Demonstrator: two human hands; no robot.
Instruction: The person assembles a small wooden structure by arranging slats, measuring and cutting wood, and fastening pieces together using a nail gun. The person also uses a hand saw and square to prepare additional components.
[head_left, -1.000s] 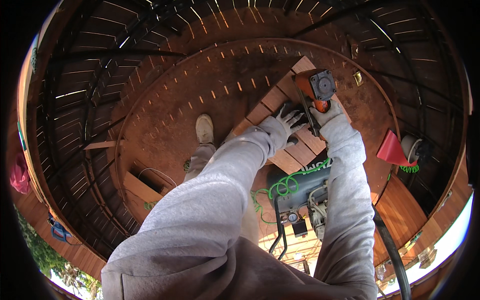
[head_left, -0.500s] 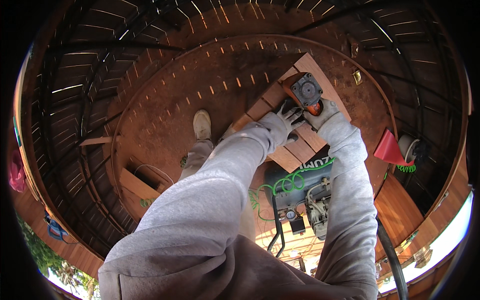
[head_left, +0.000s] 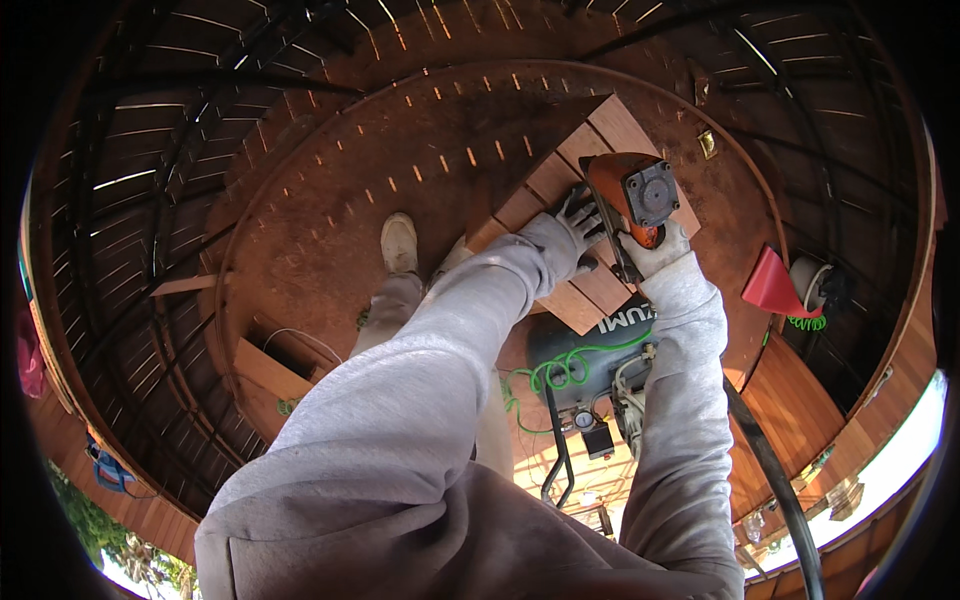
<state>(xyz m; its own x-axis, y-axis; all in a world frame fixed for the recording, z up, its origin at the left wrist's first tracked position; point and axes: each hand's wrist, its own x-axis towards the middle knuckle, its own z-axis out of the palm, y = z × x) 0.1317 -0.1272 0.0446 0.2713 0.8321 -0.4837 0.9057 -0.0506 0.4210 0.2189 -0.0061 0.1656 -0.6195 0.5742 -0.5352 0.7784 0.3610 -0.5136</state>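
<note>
My gloved right hand (head_left: 660,250) is wrapped round the handle of an orange and black nail gun (head_left: 622,182). The gun sits over the right part of a slatted wooden panel (head_left: 550,180), made of several reddish boards side by side. Against the boards, just left of the gun, lies my gloved left hand (head_left: 578,228), its fingers spread and nothing gripped in them. The gun hides some of the slats, and whether its nose touches the wood I cannot tell.
A dark air compressor (head_left: 570,345) with a coiled green hose (head_left: 565,370) stands below the panel. To the right is a red piece (head_left: 772,282) beside a round reel. An open wooden box (head_left: 270,368) lies at left. One of my shoes (head_left: 399,243) shows on the rusty floor.
The nail gun has shifted right and turned with my right hand, showing more of its long black side. My left hand stays on the boards, its fingers spread a little farther upward.
</note>
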